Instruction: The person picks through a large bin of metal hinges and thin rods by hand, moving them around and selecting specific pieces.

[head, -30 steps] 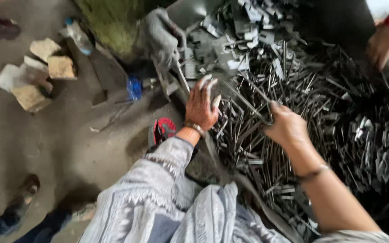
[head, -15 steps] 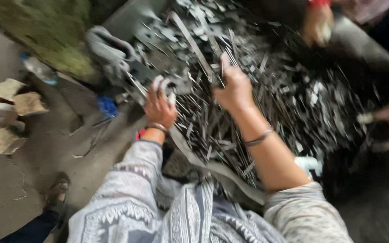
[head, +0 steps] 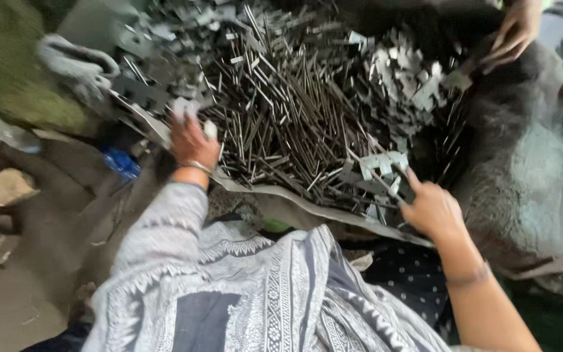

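Both hands have drawn back and apart since half a second ago, when they reached side by side deep into the metal; the view has also swung so that the heap now fills the upper middle.

Nearest the camera, a grey patterned garment [head: 255, 293] covers the lap. At the heap's near edge the left hand [head: 193, 140] presses on a few pale flat metal pieces [head: 184, 107], fingers [head: 210, 128] curled narrow about them, though blur hides how firmly. The right hand [head: 433, 208] hovers just beside a small cluster of light punched plates [head: 379, 163], fingers [head: 414, 177] spread wide and holding nothing.

Sorting looks barely begun, as a judgement: the pile of thin dark rods [head: 288, 124] lies tangled with plates throughout, resting on a sheet [head: 307, 208] on the floor, and no separate sorted stack is visible.

Left of the heap lie a blue object [head: 122, 163] and broken stone chunks [head: 8, 186]; a grey glove [head: 79, 65] rests at the far left corner. Beyond, another person's hand [head: 516, 32] reaches in at the top right, crowding that side of the pile.
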